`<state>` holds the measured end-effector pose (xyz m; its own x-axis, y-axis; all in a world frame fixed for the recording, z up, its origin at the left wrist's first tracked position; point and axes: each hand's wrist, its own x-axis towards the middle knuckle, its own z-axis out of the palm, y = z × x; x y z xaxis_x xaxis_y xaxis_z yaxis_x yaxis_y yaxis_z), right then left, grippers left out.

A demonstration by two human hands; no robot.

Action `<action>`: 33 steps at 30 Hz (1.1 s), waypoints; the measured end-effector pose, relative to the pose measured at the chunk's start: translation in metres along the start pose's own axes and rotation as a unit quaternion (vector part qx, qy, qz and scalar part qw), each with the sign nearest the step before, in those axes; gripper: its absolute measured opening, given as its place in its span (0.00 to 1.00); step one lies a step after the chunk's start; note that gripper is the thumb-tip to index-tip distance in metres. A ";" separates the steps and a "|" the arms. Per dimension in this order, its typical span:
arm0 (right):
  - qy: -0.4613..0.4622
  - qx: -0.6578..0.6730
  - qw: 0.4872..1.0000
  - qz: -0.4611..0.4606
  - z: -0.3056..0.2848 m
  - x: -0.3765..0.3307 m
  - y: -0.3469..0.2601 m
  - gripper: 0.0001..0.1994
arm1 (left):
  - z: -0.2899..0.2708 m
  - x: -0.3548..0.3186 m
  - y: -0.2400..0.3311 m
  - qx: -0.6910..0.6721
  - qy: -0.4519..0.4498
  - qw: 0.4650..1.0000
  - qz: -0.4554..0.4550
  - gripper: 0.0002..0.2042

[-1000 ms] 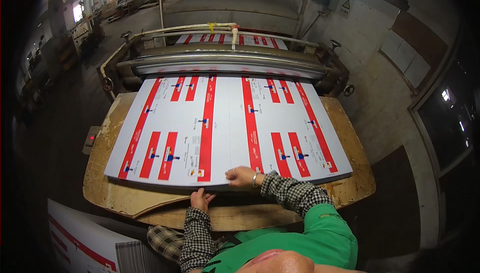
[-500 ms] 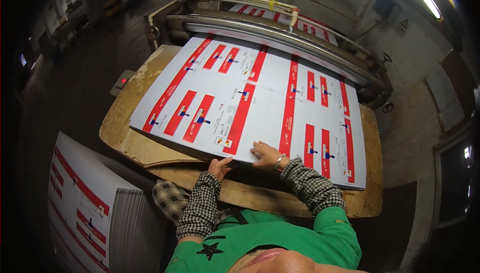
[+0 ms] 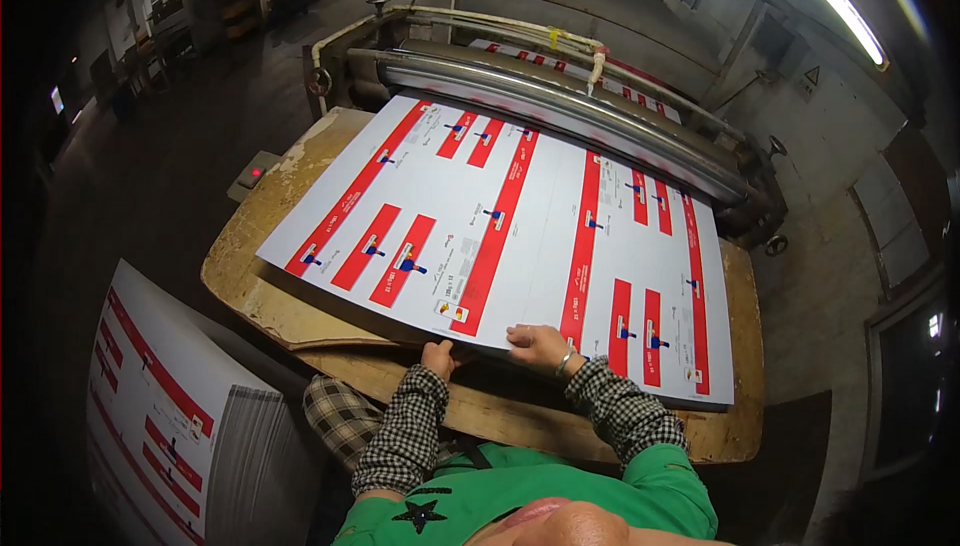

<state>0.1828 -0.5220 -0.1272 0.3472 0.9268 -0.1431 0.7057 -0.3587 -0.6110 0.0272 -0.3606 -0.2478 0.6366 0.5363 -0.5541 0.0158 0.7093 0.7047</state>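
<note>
A large white printed sheet (image 3: 545,246) with red bars and small blue figures lies on top of a stack on a worn wooden table. Its far end reaches the metal rollers (image 3: 560,111) of a machine. At the middle of the near edge, my right hand (image 3: 540,348) is closed, thumb and fingers pinching the sheet's rim. Just left of it, my left hand (image 3: 438,358) is curled closed against the same edge, its fingertips partly hidden beneath. Both forearms wear checked sleeves.
A tall stack of similar printed sheets (image 3: 150,386) stands at the lower left. The wooden table (image 3: 245,281) has rounded corners. Pipes (image 3: 480,16) and handwheels (image 3: 776,245) surround the rollers. A small box with a red light (image 3: 255,174) sits left of the table. More printed sheets (image 3: 600,76) lie beyond the rollers.
My left fingers have curled in from a more extended pose at the edge. The print visible toward the rollers is arranged differently. The whole view has shifted slightly downward.
</note>
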 end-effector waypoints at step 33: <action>-0.115 -0.039 0.992 0.028 -0.025 0.004 0.004 0.17 | -0.008 -0.016 0.020 -0.055 -0.139 0.987 -0.058 0.13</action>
<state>0.2026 -0.5227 -0.1113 0.2431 0.9031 -0.3541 0.7385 -0.4090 -0.5361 0.0109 -0.3514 -0.2285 0.8229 0.3131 -0.4740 0.0270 0.8119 0.5832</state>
